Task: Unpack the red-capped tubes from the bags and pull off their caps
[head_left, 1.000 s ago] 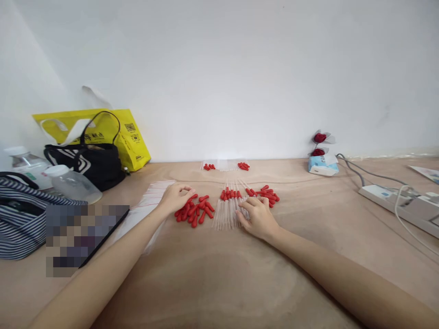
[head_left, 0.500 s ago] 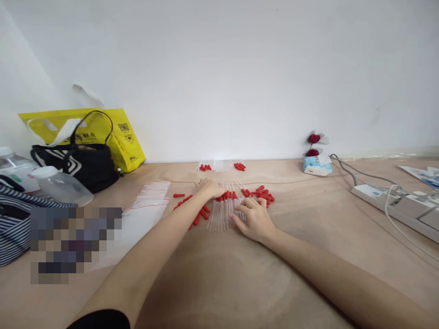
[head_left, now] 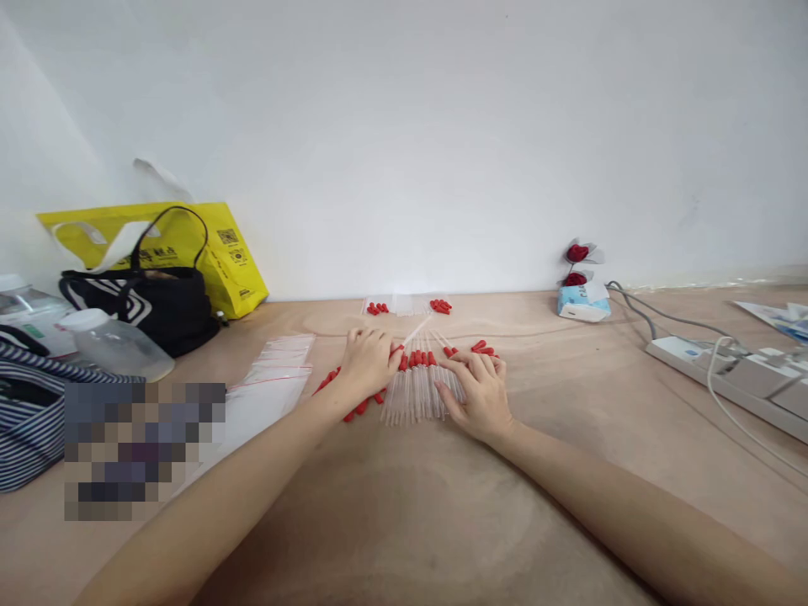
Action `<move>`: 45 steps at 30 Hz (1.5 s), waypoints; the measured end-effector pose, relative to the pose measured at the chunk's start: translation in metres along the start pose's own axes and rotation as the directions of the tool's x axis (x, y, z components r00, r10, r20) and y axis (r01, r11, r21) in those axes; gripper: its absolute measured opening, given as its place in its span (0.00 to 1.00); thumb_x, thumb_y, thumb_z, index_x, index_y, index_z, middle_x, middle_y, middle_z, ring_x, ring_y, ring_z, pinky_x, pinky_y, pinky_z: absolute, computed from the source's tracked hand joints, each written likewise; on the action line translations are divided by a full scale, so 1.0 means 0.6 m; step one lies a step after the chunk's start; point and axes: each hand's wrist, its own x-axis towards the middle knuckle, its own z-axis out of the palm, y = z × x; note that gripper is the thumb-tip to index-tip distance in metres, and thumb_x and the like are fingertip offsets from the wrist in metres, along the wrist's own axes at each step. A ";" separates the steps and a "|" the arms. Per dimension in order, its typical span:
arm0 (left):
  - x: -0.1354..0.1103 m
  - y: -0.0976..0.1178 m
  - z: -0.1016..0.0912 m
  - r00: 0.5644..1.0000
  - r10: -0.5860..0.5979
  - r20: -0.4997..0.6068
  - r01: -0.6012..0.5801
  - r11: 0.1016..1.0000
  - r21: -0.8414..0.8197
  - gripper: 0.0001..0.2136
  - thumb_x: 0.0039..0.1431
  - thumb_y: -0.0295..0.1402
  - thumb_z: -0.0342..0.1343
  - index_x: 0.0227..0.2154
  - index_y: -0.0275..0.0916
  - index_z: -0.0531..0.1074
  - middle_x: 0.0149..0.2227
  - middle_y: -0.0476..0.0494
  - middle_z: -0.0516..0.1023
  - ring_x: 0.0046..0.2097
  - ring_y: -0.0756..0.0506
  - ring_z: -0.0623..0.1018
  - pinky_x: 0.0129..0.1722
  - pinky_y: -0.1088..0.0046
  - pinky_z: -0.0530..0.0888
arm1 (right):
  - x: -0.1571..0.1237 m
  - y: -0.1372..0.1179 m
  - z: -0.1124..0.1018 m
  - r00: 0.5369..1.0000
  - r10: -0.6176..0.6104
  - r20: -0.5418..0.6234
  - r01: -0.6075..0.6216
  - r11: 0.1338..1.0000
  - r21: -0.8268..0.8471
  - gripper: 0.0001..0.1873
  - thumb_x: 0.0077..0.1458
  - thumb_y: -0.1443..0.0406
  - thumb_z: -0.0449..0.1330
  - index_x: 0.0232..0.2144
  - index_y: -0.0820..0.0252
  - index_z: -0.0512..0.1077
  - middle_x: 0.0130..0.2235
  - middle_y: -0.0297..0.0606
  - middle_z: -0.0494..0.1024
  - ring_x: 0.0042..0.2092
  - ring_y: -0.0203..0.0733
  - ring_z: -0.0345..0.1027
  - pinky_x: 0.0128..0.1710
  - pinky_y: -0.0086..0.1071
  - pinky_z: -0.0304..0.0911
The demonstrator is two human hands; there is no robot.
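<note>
My left hand (head_left: 371, 360) is closed, thumb and fingers together at the red bulb of a dropper (head_left: 417, 332) whose clear tube slants away to the upper right. Just right of it, a row of clear dropper tubes (head_left: 410, 396) lies side by side on the table, with red rubber bulbs (head_left: 422, 359) along the row's far side. My right hand (head_left: 481, 394) rests over the right end of this row, thumb apart from the bent fingers; its fingertips are near the bulbs. Loose red bulbs (head_left: 361, 407) lie partly hidden under my left hand, and more red bulbs (head_left: 483, 347) lie beyond my right.
Flat clear zip bags (head_left: 278, 370) lie on the left. By the wall is a bag with red bulbs (head_left: 404, 303) at both ends. A yellow bag (head_left: 243, 261), black bag (head_left: 170, 307) and plastic bottle (head_left: 119, 345) stand left; a tissue pack (head_left: 584, 305) and power strip (head_left: 725, 370) lie right.
My left hand has drawn back toward me and slightly left, and a dropper now shows slanting from its fingers. My right hand has shifted slightly right, fingers more bent.
</note>
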 end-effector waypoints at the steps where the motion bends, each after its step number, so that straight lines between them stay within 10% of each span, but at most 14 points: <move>1: -0.021 -0.005 -0.004 0.991 0.125 -0.053 -0.125 0.992 0.005 0.10 0.54 0.34 0.46 0.25 0.36 0.69 0.31 0.41 0.74 0.38 0.42 0.71 0.44 0.60 0.61 | 0.001 -0.001 -0.003 1.000 -0.018 -0.015 0.018 1.000 -0.004 0.14 0.51 0.61 0.54 0.41 0.58 0.69 0.41 0.41 0.71 0.42 0.42 0.62 0.44 0.39 0.47; 6: -0.104 -0.022 0.003 0.848 0.457 -0.268 -0.462 0.886 0.050 0.08 0.57 0.31 0.45 0.25 0.37 0.67 0.27 0.47 0.73 0.33 0.48 0.72 0.43 0.65 0.63 | 0.000 -0.008 -0.008 0.969 -0.234 0.080 0.234 0.972 0.012 0.17 0.52 0.60 0.54 0.46 0.53 0.66 0.45 0.39 0.71 0.48 0.44 0.60 0.51 0.45 0.41; 12: -0.125 -0.017 0.025 0.743 0.498 -0.447 -0.547 0.837 0.021 0.04 0.54 0.27 0.50 0.26 0.37 0.67 0.27 0.48 0.75 0.33 0.49 0.72 0.41 0.68 0.66 | -0.002 -0.012 0.001 0.929 -0.362 0.075 0.351 0.928 0.125 0.08 0.55 0.63 0.52 0.36 0.51 0.71 0.27 0.29 0.76 0.40 0.37 0.65 0.53 0.45 0.36; 19: -0.121 -0.022 0.031 0.796 0.488 -0.358 -0.545 0.835 -0.074 0.08 0.57 0.31 0.48 0.35 0.40 0.71 0.39 0.45 0.76 0.44 0.46 0.71 0.46 0.63 0.65 | -0.006 -0.015 0.002 0.915 -0.390 0.103 0.376 0.917 0.134 0.09 0.54 0.67 0.51 0.33 0.52 0.71 0.24 0.28 0.74 0.37 0.34 0.65 0.53 0.45 0.38; 32: -0.126 -0.022 0.017 0.786 0.496 -0.368 -0.557 0.828 -0.073 0.10 0.57 0.25 0.45 0.26 0.41 0.70 0.32 0.52 0.77 0.39 0.47 0.72 0.48 0.61 0.61 | -0.004 -0.014 -0.006 0.912 -0.406 0.059 0.394 0.906 0.154 0.09 0.54 0.66 0.51 0.30 0.54 0.71 0.19 0.27 0.71 0.33 0.35 0.63 0.51 0.45 0.39; 40: -0.132 -0.043 0.030 0.826 0.377 -0.419 -0.476 0.865 -0.160 0.07 0.57 0.26 0.46 0.33 0.39 0.70 0.34 0.45 0.73 0.37 0.48 0.71 0.38 0.71 0.69 | -0.008 0.014 -0.007 0.971 -0.211 0.109 0.205 0.977 0.063 0.10 0.54 0.67 0.50 0.35 0.56 0.70 0.25 0.32 0.74 0.33 0.36 0.61 0.47 0.41 0.44; 45: -0.115 -0.063 0.028 0.917 0.088 -0.389 -0.207 0.939 -0.275 0.12 0.58 0.30 0.42 0.41 0.37 0.68 0.36 0.42 0.68 0.38 0.48 0.71 0.38 0.72 0.70 | -0.005 0.028 0.001 0.997 0.014 0.081 -0.015 1.000 0.010 0.11 0.52 0.69 0.49 0.36 0.59 0.69 0.29 0.35 0.75 0.34 0.38 0.64 0.44 0.38 0.46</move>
